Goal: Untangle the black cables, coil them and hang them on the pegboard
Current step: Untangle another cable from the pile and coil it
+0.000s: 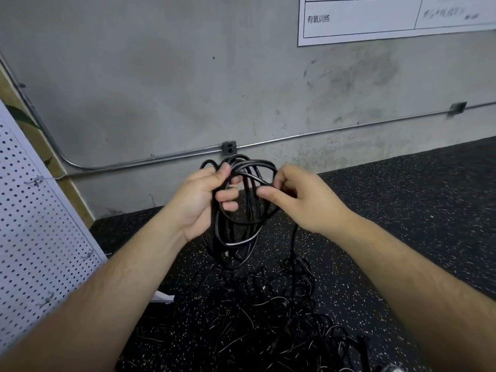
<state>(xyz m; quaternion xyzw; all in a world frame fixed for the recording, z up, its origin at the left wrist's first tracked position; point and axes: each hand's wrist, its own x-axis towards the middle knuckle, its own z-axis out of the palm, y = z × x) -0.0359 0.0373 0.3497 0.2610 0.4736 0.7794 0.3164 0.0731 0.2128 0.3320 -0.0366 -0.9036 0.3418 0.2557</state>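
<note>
Your left hand grips the coil to bunch its loops; your right hand, just beside, pinches a strand, probably for the next loop.

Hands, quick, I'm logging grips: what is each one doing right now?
Left hand: grips the coiled black cable.
Right hand: pinches a loop of the same cable.

The coil I held was glossy black, with one strand glinting silver-white. Below the coil, the loose cables were black too, on a black floor flecked with white. Left of the coil, the pegboard was white, patterned with rows of dark holes. Behind the coil, the wall was mottled grey.
</note>
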